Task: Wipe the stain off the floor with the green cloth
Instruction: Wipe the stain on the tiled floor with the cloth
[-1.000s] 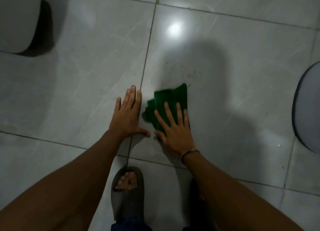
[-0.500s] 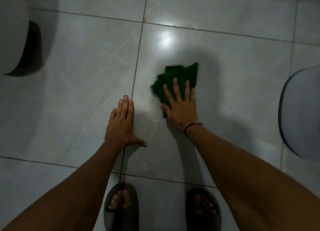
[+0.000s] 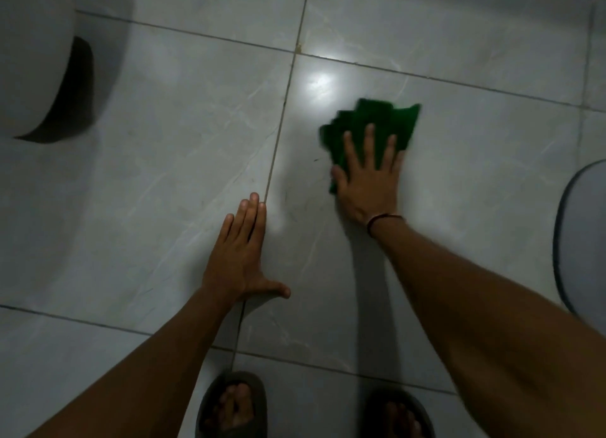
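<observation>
A crumpled green cloth [image 3: 370, 123] lies on the grey floor tile [image 3: 475, 162], right of a grout line. My right hand [image 3: 369, 182] presses flat on the cloth's near part, fingers spread, a thin band at the wrist. Faint dark specks of the stain [image 3: 314, 160] show on the tile just left of the cloth. My left hand [image 3: 242, 254] rests flat on the floor beside the grout line, fingers together, thumb out, holding nothing.
A white rounded object [image 3: 32, 57] stands at the far left with a dark shadow beside it. A grey rounded object [image 3: 583, 241] sits at the right edge. Both my feet in dark slippers [image 3: 229, 405] are at the bottom. A light glare [image 3: 319, 83] shines on the tile.
My right hand has pushed the green cloth away from me and to the right across the tile. My left hand has stayed planted on the floor.
</observation>
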